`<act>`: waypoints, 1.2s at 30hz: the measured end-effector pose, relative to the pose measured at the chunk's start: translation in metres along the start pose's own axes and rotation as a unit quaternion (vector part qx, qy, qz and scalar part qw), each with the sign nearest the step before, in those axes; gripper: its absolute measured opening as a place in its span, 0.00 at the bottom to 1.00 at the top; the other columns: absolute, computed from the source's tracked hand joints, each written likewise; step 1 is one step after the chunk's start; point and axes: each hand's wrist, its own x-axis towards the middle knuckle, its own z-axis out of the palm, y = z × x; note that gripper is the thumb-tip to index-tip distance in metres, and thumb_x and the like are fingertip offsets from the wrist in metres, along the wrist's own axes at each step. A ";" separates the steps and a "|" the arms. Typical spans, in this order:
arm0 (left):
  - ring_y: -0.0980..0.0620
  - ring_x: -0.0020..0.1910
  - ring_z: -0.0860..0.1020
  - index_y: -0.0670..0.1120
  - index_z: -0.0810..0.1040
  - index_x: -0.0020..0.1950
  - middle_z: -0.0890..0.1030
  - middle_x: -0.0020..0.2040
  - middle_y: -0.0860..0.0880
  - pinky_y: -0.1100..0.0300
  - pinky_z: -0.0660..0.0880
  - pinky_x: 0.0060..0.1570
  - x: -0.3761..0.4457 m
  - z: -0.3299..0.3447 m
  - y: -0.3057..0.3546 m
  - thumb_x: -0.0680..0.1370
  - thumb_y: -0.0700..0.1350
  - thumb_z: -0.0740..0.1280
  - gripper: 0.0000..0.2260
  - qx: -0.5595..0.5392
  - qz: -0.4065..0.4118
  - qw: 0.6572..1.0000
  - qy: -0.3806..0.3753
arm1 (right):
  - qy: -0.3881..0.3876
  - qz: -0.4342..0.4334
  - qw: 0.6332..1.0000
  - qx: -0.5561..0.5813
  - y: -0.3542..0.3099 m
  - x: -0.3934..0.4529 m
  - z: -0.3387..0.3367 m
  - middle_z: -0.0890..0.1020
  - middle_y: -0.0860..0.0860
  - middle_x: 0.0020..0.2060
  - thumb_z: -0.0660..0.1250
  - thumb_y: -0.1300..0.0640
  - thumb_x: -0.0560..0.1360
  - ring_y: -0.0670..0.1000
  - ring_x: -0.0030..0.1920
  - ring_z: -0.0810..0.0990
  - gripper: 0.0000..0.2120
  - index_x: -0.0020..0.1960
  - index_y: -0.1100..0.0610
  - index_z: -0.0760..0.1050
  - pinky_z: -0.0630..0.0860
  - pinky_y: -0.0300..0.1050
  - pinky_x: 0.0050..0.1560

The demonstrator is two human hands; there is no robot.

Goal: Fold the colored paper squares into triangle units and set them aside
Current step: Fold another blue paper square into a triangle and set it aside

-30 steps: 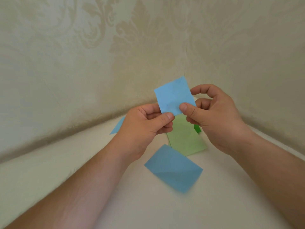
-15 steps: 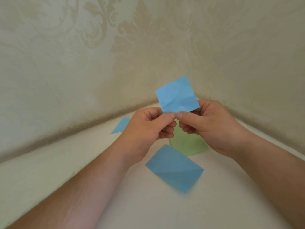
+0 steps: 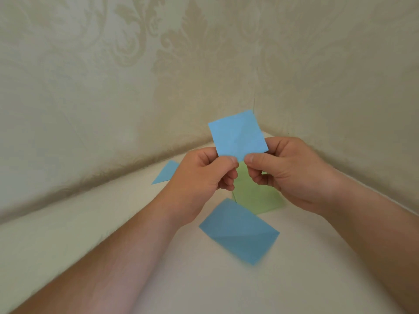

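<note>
Green paper [image 3: 256, 198] on table [image 3: 90, 234] half hidden behind hands, shape unclear. Far-left blue piece [image 3: 165, 173] cut off by left wrist. Three blue papers, one green. Left hand [image 3: 201, 177] and right hand [image 3: 290, 171] pinch lower edge of creased blue square [image 3: 238, 134], held upright above table. Another blue sheet [image 3: 240, 232] lies near, blurred.

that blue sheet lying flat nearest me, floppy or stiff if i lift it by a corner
Probably floppy: the blue sheet looks thin and would likely sag from one corner. Its diagonal crease may stiffen it a little. Likely very light, so a nudge should slide it across the smooth surface.
</note>
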 end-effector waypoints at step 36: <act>0.53 0.32 0.75 0.42 0.82 0.39 0.79 0.34 0.49 0.59 0.77 0.38 0.005 -0.009 -0.001 0.80 0.39 0.70 0.09 -0.027 -0.009 0.999 0.038 | 0.051 0.008 0.998 0.043 -0.007 0.001 -0.004 0.79 0.54 0.31 0.68 0.63 0.78 0.50 0.33 0.75 0.19 0.29 0.52 0.78 0.72 0.46 0.40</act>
